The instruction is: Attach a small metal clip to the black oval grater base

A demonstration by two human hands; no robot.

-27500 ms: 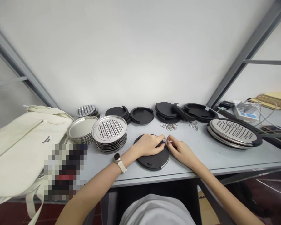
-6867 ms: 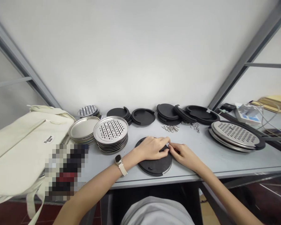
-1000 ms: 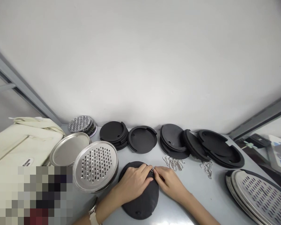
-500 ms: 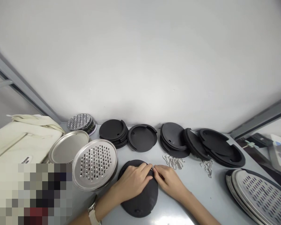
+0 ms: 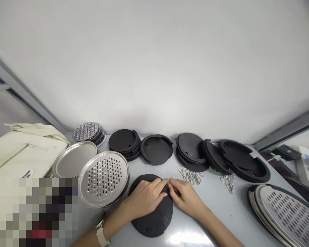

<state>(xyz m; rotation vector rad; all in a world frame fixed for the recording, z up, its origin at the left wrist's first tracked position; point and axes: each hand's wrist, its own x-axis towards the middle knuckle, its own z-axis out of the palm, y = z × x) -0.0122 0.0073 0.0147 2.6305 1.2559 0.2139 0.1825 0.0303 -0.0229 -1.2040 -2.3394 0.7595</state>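
A round black disc [image 5: 153, 219] lies on the grey table in front of me. My left hand [image 5: 148, 195] rests across its upper part, with the fingertips at its upper right edge. There my right hand [image 5: 181, 193] meets it, thumb and forefinger pinched. A small metal piece [image 5: 167, 184] shows between the fingertips of both hands, too hidden to make out fully. Just beyond my right hand lies a bunch of metal wire clips [image 5: 192, 175], with more clips [image 5: 228, 181] further right.
Perforated metal grater discs [image 5: 104, 180] and a plain metal disc [image 5: 76, 159] are at left, beside a cream bag [image 5: 23, 151]. Black discs [image 5: 157, 150] line the wall. More graters [image 5: 288, 212] are stacked at right. Part of the lower left is pixelated.
The view has shifted slightly. Both hands keep nearly the same pose at the disc's edge, with the right fingers slightly higher.
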